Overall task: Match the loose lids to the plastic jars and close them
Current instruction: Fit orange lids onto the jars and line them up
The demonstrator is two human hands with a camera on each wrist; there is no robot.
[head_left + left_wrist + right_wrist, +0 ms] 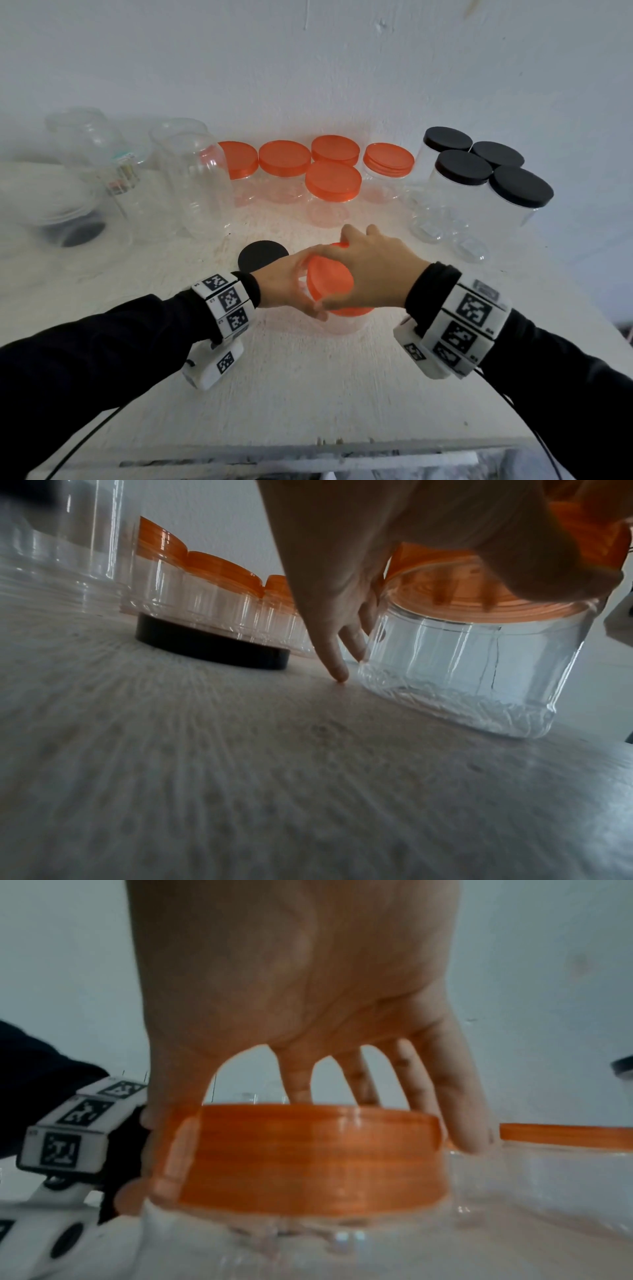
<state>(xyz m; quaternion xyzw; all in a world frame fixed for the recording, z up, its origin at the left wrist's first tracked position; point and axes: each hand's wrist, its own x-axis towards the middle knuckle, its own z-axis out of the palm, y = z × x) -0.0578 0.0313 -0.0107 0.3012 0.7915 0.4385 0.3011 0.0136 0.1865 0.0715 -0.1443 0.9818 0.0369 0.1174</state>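
A clear plastic jar [346, 325] stands at the middle of the white table [308, 394] with an orange lid [329, 282] on its mouth. My left hand [286, 284] holds the jar from the left, thumb along its near side; in the left wrist view, the fingers [342, 653] reach down beside the jar [462, 669], one tip touching the table. My right hand [371, 270] grips the lid from above; in the right wrist view its fingers [455, 1110] spread round the lid's rim [308, 1161]. A loose black lid [262, 255] lies flat just behind the left hand.
Several orange-lidded jars [332, 181] stand along the wall at the back. Several black-lidded jars [479, 178] stand at back right. Open clear jars [191, 178] are grouped at back left, with a blurred one [68, 219] at the far left. The table's front edge [308, 448] is near.
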